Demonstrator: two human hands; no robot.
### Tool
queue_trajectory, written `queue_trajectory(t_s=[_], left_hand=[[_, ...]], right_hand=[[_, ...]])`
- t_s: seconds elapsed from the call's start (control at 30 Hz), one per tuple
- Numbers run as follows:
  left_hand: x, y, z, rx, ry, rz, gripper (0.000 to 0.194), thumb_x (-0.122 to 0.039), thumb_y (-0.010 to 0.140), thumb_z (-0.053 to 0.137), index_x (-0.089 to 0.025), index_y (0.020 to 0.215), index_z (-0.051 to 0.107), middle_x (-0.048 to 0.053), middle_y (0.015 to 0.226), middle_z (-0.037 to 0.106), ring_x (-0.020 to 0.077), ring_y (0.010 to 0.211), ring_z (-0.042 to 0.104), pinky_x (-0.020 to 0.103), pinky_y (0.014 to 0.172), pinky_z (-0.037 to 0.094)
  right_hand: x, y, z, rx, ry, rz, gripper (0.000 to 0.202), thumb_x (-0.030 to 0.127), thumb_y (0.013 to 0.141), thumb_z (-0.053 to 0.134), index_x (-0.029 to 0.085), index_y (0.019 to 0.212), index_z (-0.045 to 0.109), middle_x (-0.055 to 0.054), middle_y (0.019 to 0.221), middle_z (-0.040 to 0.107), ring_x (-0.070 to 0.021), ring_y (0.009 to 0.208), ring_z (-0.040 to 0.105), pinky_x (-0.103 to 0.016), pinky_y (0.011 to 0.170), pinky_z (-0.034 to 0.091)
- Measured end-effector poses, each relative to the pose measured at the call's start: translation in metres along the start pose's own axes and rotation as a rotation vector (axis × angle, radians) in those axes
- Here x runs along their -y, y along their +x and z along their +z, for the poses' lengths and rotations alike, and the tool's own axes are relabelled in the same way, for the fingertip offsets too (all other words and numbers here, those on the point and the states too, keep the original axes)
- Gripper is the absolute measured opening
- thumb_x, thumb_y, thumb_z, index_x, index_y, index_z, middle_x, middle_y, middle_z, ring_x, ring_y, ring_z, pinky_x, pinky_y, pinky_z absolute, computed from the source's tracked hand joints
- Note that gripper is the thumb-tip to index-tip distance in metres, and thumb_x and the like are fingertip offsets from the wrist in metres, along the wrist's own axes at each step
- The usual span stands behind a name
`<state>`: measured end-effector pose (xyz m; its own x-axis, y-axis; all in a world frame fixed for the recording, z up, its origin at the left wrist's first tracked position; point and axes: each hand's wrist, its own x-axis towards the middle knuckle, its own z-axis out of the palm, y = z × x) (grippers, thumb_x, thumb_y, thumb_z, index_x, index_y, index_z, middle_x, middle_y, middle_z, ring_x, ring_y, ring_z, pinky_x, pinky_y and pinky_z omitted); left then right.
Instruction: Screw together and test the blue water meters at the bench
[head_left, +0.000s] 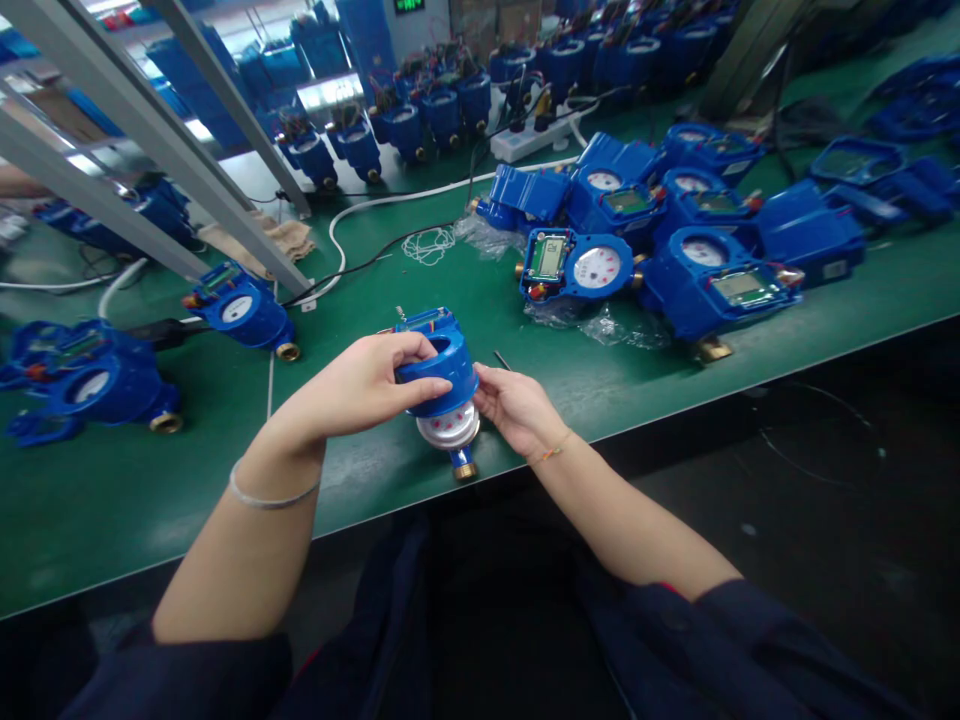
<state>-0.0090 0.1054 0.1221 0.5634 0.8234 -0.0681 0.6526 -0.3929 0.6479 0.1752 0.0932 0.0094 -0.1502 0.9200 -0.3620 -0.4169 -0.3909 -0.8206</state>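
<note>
My left hand (375,385) grips a blue plastic meter housing (450,378), its thumb across the front and its fingers in the round opening. The housing is tilted above a water meter body (450,428), whose silvery dial face shows below its lower edge. A blue pipe stub with a brass threaded end (463,465) points toward me. At the housing's right side my right hand (514,405) has its fingers closed together at the edge; whether they pinch the housing or something small is hidden. A thin dark rod (502,360) lies just behind that hand.
Several blue water meters (600,268) with small displays crowd the right of the green bench (360,480), some on clear plastic wrap (622,325). More meters (97,385) stand at left, near grey metal posts (225,130). A white cable (405,197) and power strip (536,138) lie behind.
</note>
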Motion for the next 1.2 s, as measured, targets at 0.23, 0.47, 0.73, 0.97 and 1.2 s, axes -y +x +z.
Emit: queue_trajectory(t_s=[0.23, 0.47, 0.73, 0.97, 1.2], left_hand=[[0.000, 0.001, 0.001, -0.023, -0.092, -0.064, 0.033, -0.050, 0.084, 0.067, -0.018, 0.089, 0.064, 0.002, 0.086, 0.068, 0.0188, 0.080, 0.062, 0.031, 0.072, 0.048], [0.002, 0.003, 0.002, -0.039, -0.074, -0.071, 0.034, -0.051, 0.084, 0.066, -0.018, 0.090, 0.065, 0.004, 0.088, 0.070, 0.0201, 0.081, 0.064, 0.031, 0.072, 0.050], [0.003, 0.004, 0.003, -0.037, -0.128, -0.090, 0.038, -0.054, 0.082, 0.068, -0.017, 0.090, 0.064, 0.003, 0.083, 0.068, 0.0190, 0.076, 0.062, 0.030, 0.067, 0.049], [0.003, 0.004, 0.003, -0.016, -0.161, -0.109, 0.040, -0.055, 0.082, 0.068, -0.017, 0.092, 0.064, 0.004, 0.085, 0.069, 0.0187, 0.075, 0.061, 0.030, 0.068, 0.048], [0.010, -0.001, 0.002, -0.054, -0.168, -0.115, 0.039, -0.055, 0.083, 0.068, -0.017, 0.092, 0.064, 0.003, 0.082, 0.067, 0.0172, 0.072, 0.058, 0.028, 0.066, 0.046]], right_hand=[[0.014, -0.014, -0.009, 0.159, -0.239, -0.171, 0.023, 0.024, 0.067, 0.076, 0.017, 0.089, 0.074, -0.002, 0.087, 0.075, -0.0158, 0.081, 0.066, -0.028, 0.077, 0.053], [0.002, -0.010, -0.001, 0.138, -0.526, -0.350, 0.018, 0.030, 0.073, 0.074, 0.016, 0.084, 0.076, -0.004, 0.086, 0.077, -0.0218, 0.083, 0.068, -0.032, 0.077, 0.051], [-0.004, 0.005, 0.003, -0.023, -0.499, -0.296, 0.016, 0.030, 0.077, 0.066, 0.018, 0.066, 0.071, -0.001, 0.070, 0.073, -0.0182, 0.071, 0.063, -0.026, 0.064, 0.047], [0.010, 0.019, -0.003, 0.111, -0.501, -0.224, 0.025, 0.036, 0.070, 0.069, 0.017, 0.055, 0.064, 0.002, 0.055, 0.062, -0.0117, 0.054, 0.050, -0.024, 0.054, 0.039], [0.016, 0.029, 0.004, 0.137, -0.516, -0.192, 0.041, 0.052, 0.063, 0.075, 0.017, 0.049, 0.057, 0.002, 0.049, 0.057, -0.0083, 0.048, 0.043, -0.023, 0.050, 0.036]])
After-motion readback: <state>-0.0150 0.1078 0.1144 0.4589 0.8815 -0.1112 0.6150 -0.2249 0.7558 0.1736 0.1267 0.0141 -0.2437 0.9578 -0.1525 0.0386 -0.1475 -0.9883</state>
